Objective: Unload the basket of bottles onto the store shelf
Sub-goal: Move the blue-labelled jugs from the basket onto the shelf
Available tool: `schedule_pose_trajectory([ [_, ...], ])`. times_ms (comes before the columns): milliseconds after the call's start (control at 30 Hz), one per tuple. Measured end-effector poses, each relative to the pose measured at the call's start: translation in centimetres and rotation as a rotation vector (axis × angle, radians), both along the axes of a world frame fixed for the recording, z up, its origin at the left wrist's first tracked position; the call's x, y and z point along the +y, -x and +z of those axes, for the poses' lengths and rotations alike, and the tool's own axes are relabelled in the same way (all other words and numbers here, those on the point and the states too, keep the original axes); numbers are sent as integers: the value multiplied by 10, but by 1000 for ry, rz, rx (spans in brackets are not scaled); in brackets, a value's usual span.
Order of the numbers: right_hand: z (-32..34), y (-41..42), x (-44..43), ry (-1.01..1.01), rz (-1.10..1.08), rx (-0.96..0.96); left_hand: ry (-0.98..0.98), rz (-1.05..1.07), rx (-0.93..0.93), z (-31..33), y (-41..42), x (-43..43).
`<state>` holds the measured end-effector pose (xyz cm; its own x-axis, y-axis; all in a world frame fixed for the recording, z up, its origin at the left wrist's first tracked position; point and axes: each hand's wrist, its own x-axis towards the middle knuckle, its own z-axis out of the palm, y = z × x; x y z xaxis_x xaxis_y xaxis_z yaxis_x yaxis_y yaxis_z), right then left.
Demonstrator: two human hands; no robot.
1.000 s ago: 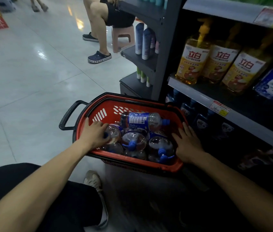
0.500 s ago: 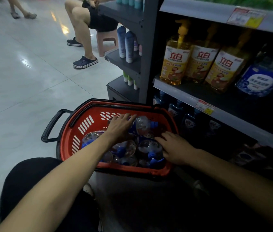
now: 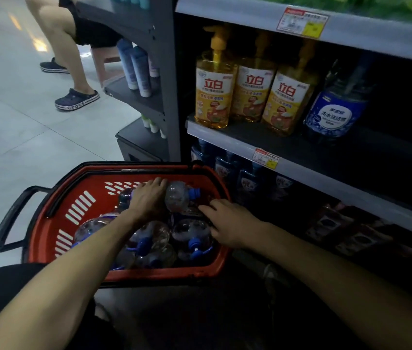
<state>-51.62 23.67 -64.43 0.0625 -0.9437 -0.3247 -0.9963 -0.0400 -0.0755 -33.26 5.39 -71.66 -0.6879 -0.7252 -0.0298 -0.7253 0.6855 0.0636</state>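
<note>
1. Three yellow pump-top detergent bottles (image 3: 214, 89), upright, side by side.
2. Dark blue-labelled bottle (image 3: 336, 109), just beside them.
3. Pale blue tubes (image 3: 136, 69), upright.
4. Seated person's navy clog (image 3: 77, 99) on pale tiled floor (image 3: 23, 137).

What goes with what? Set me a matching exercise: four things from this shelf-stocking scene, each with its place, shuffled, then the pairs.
Things:
1. left hand
2. right hand
3. yellow pump bottles
4. red basket

Places:
A. standing on the middle shelf
B. on the floor in front of the shelves
C. wrapped over the bottle lying on top of the pile
D. at the basket's right edge, fingers spread over the bottles

Pairs: 1-C, 2-D, 3-A, 4-B
</note>
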Motion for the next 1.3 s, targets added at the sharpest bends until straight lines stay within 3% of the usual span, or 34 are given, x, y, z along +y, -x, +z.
schedule_pose_trajectory([
  [200,-2,0,6,2,19,-24,-85,86,239,13,-20,9],
  [367,6,-1,3,27,-40,-176,-294,205,641,38,-40,19],
  [533,15,-9,-9,61,-170,-434,-474,372,905,74,-41,25],
  [767,36,-17,-26,166,-377,-957,-907,471,1247,129,-27,51],
  [1033,66,8,-7,215,-430,-1349,-1127,326,1299,160,5,76],
  [1300,70,43,25,313,-429,-1466,-1075,155,1157,177,63,111],
])
